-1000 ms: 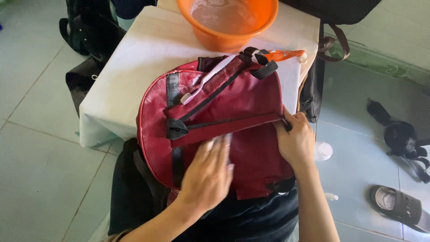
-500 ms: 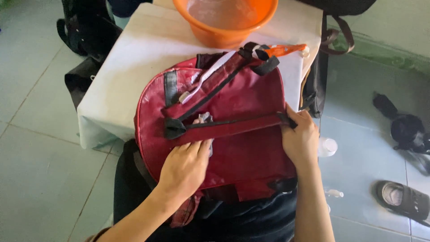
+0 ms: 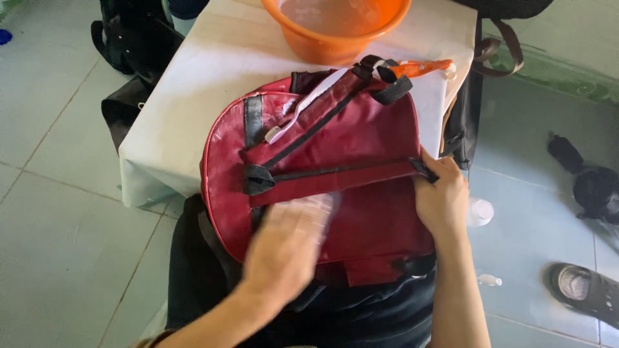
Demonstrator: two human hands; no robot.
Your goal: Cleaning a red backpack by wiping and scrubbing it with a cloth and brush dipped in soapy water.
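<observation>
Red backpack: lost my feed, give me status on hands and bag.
Left hand flat on red backpack, motion-blurred. Right hand pinching black strap end. Orange basin beyond on table, clear of hands.

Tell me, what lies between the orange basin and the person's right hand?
In the head view, the red backpack with its black straps spans from basin to right hand.

table (image 3: 193,96): white cover | on it: orange basin (image 3: 335,29), red backpack (image 3: 348,161), orange brush (image 3: 422,66)
</observation>
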